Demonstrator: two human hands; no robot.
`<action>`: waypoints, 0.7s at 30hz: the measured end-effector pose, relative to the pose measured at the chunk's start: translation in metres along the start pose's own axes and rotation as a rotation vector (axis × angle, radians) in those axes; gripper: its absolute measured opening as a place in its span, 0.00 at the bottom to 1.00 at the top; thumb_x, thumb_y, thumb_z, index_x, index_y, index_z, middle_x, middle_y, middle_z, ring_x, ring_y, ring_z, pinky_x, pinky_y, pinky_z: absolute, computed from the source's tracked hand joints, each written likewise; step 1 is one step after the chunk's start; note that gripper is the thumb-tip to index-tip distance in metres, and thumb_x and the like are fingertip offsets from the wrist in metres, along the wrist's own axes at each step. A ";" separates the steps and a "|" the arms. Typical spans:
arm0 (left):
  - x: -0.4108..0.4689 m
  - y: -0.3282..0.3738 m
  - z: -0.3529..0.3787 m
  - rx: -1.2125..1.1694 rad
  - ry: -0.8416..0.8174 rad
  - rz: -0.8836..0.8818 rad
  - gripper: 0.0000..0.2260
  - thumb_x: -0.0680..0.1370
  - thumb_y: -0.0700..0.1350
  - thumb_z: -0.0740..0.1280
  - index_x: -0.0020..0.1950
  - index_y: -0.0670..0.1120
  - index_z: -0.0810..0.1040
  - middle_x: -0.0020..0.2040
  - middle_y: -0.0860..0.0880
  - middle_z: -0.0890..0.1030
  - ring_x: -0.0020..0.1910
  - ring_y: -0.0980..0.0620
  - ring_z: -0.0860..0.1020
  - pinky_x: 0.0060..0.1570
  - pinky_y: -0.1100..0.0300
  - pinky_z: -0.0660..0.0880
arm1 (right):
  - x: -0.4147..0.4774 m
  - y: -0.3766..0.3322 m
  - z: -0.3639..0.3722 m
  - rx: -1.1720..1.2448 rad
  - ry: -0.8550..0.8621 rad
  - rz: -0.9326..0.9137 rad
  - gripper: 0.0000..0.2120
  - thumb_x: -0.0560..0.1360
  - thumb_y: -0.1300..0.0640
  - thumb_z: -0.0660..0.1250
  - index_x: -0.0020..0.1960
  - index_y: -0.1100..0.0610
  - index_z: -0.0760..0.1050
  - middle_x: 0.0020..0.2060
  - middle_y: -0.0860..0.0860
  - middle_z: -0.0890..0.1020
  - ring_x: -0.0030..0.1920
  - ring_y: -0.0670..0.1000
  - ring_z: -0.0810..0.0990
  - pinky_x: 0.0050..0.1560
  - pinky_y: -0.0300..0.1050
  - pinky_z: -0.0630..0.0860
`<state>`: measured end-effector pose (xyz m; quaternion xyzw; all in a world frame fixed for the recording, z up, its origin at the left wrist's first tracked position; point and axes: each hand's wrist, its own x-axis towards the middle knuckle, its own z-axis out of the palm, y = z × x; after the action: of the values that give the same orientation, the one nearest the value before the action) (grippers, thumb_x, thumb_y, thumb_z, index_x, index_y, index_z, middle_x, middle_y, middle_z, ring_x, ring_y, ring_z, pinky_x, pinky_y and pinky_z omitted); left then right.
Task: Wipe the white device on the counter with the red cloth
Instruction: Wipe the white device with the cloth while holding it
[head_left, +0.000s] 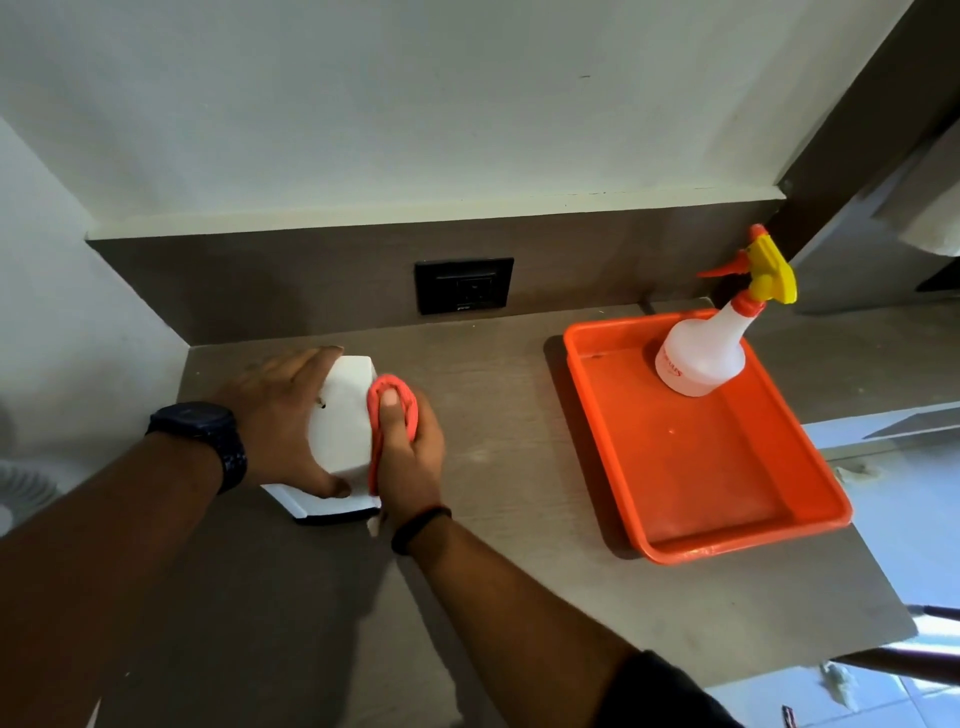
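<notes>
— What is hidden or hard to read here?

— The white device (344, 415) is partly covered. The left hand (283, 415) wraps its left side, so that face is out of sight, and the red cloth (395, 400) masks its right face. A flat white base shows at its near end; whether that is one piece with the body I cannot tell. A small dark mark sits on its upper left edge, too small to make out.

— Where is it, and how does it lie?

— On the tabletop (498, 467), left of centre, well apart from the orange tray (727, 540) on the right. Its long axis runs near to far, the far end pointing toward the wall socket (463, 285).

— And the hands?

— The left fingers are spread around the device, thumb at the near end, fingertips at the far end. The right hand (410, 457) pinches the bunched cloth, pressing it against the device's right side, thumb on top.

— Anything else?

— A spray bottle (706, 353) stands upright in the tray's far part. Its label is too blurred to read.
</notes>
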<state>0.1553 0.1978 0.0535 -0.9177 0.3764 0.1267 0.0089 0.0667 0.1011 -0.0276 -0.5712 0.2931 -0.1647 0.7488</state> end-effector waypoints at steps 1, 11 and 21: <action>0.000 0.001 0.000 -0.007 0.004 -0.004 0.59 0.49 0.66 0.79 0.73 0.48 0.57 0.70 0.46 0.70 0.65 0.43 0.70 0.65 0.49 0.68 | 0.009 -0.007 0.003 -0.022 -0.010 -0.014 0.14 0.71 0.35 0.64 0.51 0.41 0.79 0.54 0.52 0.85 0.57 0.53 0.83 0.62 0.59 0.79; 0.001 -0.001 0.001 0.025 -0.051 -0.025 0.63 0.49 0.69 0.77 0.75 0.49 0.50 0.74 0.46 0.64 0.69 0.43 0.67 0.67 0.47 0.67 | 0.001 0.016 -0.003 0.005 0.012 0.073 0.11 0.72 0.39 0.67 0.53 0.38 0.80 0.57 0.48 0.85 0.60 0.49 0.82 0.66 0.57 0.77; 0.003 -0.007 0.003 -0.073 -0.066 -0.025 0.63 0.46 0.71 0.74 0.75 0.51 0.51 0.73 0.47 0.65 0.67 0.44 0.69 0.67 0.47 0.68 | 0.041 -0.015 0.007 -0.090 -0.046 0.077 0.20 0.75 0.39 0.65 0.61 0.49 0.80 0.58 0.55 0.85 0.61 0.56 0.82 0.67 0.60 0.76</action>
<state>0.1615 0.2008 0.0492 -0.9173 0.3596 0.1707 -0.0107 0.1037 0.0784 -0.0227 -0.5961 0.3048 -0.1093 0.7347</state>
